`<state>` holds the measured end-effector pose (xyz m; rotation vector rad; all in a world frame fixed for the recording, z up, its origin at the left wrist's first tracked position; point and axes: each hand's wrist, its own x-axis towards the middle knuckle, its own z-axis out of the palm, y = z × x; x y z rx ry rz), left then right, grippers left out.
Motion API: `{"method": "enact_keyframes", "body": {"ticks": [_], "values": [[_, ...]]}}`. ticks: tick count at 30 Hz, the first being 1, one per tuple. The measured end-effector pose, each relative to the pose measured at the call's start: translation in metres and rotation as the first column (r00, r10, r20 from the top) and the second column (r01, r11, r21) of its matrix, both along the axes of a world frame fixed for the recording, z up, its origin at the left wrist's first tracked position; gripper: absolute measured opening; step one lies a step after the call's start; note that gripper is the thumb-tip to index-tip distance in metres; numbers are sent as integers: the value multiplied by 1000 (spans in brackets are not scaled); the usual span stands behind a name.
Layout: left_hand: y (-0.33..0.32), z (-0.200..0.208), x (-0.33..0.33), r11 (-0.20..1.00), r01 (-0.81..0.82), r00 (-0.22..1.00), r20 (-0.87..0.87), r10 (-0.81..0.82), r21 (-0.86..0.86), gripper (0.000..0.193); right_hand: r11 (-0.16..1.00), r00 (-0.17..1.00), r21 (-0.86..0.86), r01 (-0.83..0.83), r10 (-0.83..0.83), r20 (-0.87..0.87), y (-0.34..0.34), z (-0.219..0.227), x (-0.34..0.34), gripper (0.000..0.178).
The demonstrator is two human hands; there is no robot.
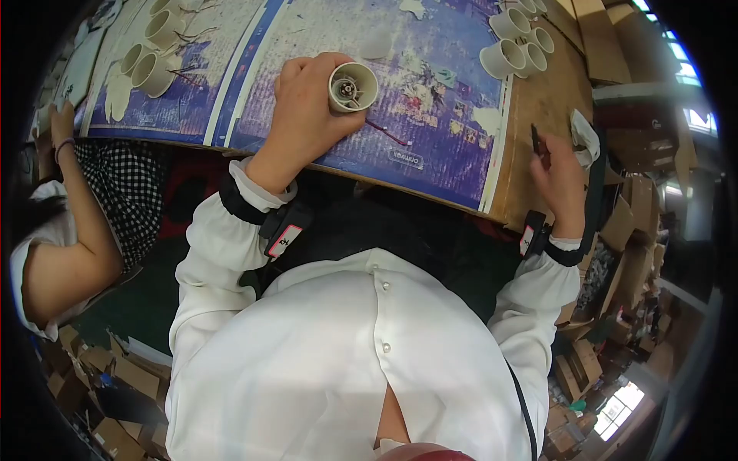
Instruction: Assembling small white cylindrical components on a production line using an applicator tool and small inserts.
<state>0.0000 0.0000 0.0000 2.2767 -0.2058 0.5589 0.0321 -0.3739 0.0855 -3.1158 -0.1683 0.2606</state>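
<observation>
My left hand (311, 107) is wrapped round a white cylindrical cup-shaped housing (371, 87). Its open mouth faces up, and a round metallic part (347, 90) shows inside. A thin dark red wire (388, 133) runs out beside it onto the table, with a small pale end. Over at the table's right edge, my right hand (561, 177) is closed on a slim dark tool (536, 138), its upper end sticking out past the fingers. The tool's kind is not clear, as the hand covers most of it. A crumpled white cloth or glove (585, 138) lies beside that hand.
Several similar white housings (501, 58) stand at the back right; more, with wires, lie at the back left (152, 75). A worn blue printed sheet (307, 31) covers the table. A white glove (118, 96) lies far left, near another person's arm (88, 207). Cardboard boxes (642, 203) crowd the right.
</observation>
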Motion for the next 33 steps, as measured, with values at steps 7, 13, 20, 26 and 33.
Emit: {"method": "enact_keyframes", "body": {"ticks": [7,13,20,26,33], "values": [[4,1,0,999,28,999,29,-27,-23,53,375,915,835,-402,193,354,117,-3,13,15],[3,2,1,999,24,1000,-17,-24,-24,53,417,872,782,-464,370,320,159,-34,22,14],[5,4,-1,999,37,996,-77,-37,-7,54,211,855,852,-479,329,400,184,-26,19,14],[3,2,1,999,49,998,-38,-50,-21,53,302,789,762,-572,456,411,187,-38,15,14],[3,3,-1,998,49,997,-54,-51,-36,52,253,818,810,-529,406,407,187,-47,18,13]]}}
